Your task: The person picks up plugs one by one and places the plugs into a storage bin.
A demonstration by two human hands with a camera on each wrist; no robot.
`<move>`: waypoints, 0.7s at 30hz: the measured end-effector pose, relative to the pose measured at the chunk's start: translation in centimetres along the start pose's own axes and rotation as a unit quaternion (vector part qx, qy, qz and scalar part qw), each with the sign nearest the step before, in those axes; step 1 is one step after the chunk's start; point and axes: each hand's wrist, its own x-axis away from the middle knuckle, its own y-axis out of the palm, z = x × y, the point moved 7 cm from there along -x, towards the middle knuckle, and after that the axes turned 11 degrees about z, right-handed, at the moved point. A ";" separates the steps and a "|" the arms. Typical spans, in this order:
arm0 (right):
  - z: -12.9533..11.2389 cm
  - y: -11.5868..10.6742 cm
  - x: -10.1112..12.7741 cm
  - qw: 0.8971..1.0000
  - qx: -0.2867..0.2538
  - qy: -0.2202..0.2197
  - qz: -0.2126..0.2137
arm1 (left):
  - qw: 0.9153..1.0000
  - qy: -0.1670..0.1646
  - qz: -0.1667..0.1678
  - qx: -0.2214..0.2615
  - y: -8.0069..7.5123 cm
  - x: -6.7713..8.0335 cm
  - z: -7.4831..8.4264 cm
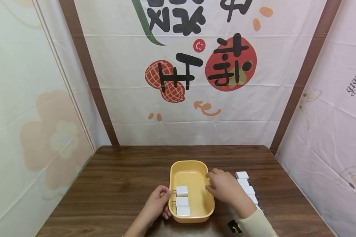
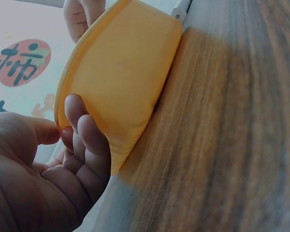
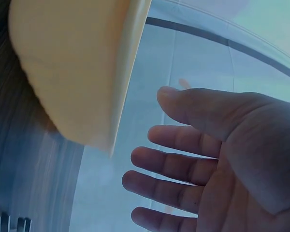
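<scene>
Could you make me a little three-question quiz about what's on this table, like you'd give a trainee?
1. True or false: the yellow tray holds three white plug adapters.
2. Which hand touches the tray's left rim? A) left hand B) right hand
3. Where do the other adapters lie?

Key:
1. True; they lie in a column on the tray's left side.
2. A; its fingers curl against the outer wall, while the right hand hovers open at the right rim.
3. In a row on the wooden table, right of the tray.
</scene>
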 end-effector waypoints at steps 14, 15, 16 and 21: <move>2.5 0.4 1.5 0.999 -0.007 0.046 -0.009 | 1.000 -0.001 0.005 -0.005 0.0 -0.1 -0.2; 2.7 0.4 1.6 0.999 -0.005 0.050 -0.009 | 1.000 -0.001 0.005 -0.005 0.0 -0.1 -0.2; 2.8 0.4 1.7 0.999 -0.003 0.052 -0.009 | 1.000 -0.001 0.005 -0.005 0.0 -0.1 -0.2; 3.6 0.9 2.2 0.998 0.008 0.056 -0.011 | 1.000 0.000 0.003 -0.006 0.0 -0.1 -0.2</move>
